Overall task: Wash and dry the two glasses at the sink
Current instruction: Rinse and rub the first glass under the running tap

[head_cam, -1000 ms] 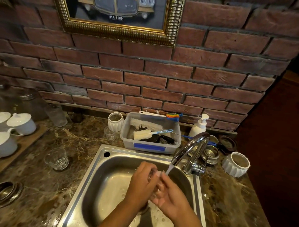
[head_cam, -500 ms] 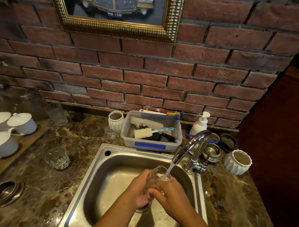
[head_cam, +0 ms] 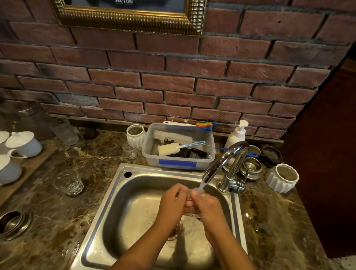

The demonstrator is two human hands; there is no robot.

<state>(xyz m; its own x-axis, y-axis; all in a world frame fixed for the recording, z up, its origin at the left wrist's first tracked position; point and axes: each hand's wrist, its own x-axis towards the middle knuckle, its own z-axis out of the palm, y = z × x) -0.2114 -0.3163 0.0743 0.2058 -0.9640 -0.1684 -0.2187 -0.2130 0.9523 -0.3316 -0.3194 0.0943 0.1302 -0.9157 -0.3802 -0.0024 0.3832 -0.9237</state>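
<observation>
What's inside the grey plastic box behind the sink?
A white bristle brush, a blue-handled white sponge wand and dark scrubbers. Beneath them, the floor of the grey plastic box is hidden.

The only writing that can be read is at the very top edge, on a dark number plate (head_cam: 124,1) in the picture inside the gilt frame (head_cam: 133,21) on the brick wall (head_cam: 173,82). Its white characters are cropped along their tops and read roughly "MA·108". The first letter could be M or H, and the digits are only half visible.
</observation>
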